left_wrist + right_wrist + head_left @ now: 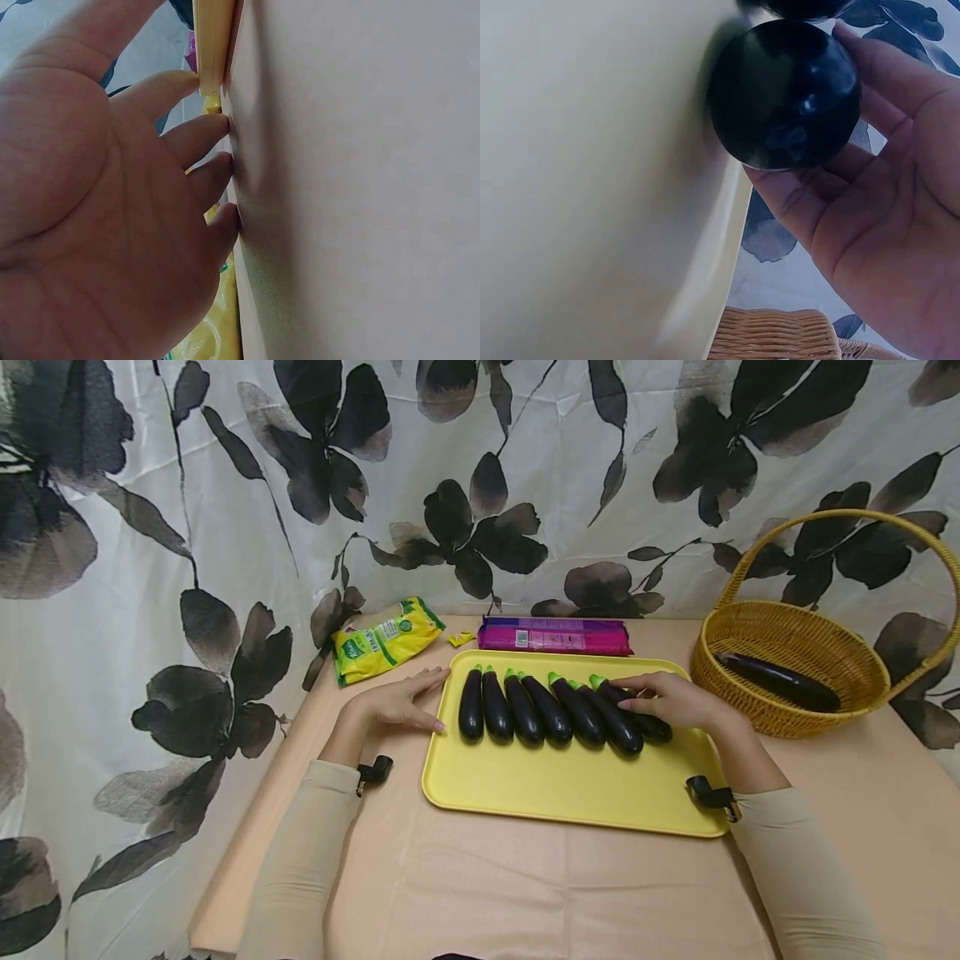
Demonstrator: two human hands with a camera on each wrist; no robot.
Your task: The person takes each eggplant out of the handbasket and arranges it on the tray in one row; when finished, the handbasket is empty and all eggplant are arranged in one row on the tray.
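Note:
Several dark purple eggplants (555, 710) with green tops lie side by side on a yellow tray (555, 797). My right hand (675, 700) holds the rightmost eggplant (651, 727), fingers and thumb around its upper part. In the right wrist view that eggplant's rounded end (784, 94) is close to the camera, just over the tray surface. At the tray's left edge, my left hand (397, 700) rests with fingers extended. From the left wrist view, one fingertip touches the tray's side and the other fingertips touch the table.
A wicker basket (795, 722) with a tall handle stands right of the tray, one eggplant (780, 681) inside. Behind the tray lie a yellow-green packet (390, 642), a small yellow wrapper (461, 639) and a magenta packet (555, 636). A floral curtain (465, 460) hangs behind the table.

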